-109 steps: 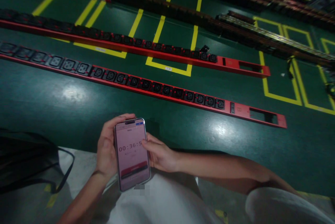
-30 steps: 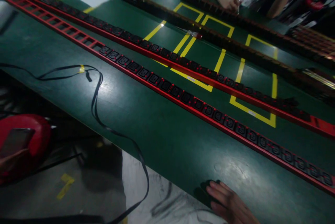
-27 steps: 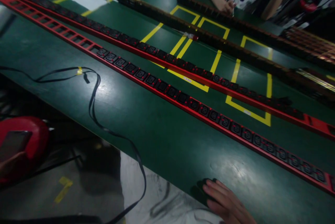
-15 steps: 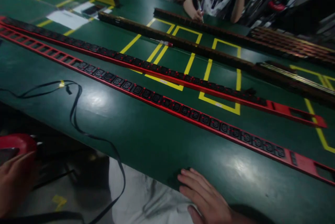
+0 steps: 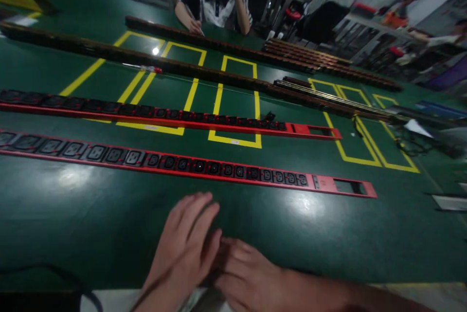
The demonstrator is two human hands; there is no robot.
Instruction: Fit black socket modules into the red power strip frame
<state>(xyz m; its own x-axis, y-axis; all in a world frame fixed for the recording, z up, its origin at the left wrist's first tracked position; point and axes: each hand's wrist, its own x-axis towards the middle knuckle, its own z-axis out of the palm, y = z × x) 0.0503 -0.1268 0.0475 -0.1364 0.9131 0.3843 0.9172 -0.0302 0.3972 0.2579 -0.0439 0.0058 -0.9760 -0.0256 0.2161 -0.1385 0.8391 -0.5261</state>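
Dark green, smooth-topped workbench (image 5: 383, 234) gleams in crowded workroom

Beyond yellow rectangular outlines (image 5: 257, 102), a co-worker (image 5: 219, 9) in a dark-and-white short-sleeved shirt (image 5: 226, 12) sits at the far side. At the near edge, my bare left hand (image 5: 184, 239) arches with fingers loosely bent, nothing visible in them; my bare right hand (image 5: 250, 273) is just beside it, fingers partly hidden, and I cannot tell whether it grips anything or whether the two touch. Just past my hands, the long, narrow red strip set with a row of black sockets (image 5: 191, 165) lies flat on the bench, its left end out of frame; a second red strip with black sockets (image 5: 173, 115) lies farther off. I judge the nearer one stiff, probably metal-cased, more unwieldy than heavy, its smooth edges a little slippery and its sockets the part to spare. Best hold, to my eye: both long side edges, hands well apart, one near the bare red end (image 5: 370, 190) with its rectangular opening (image 5: 349, 186).
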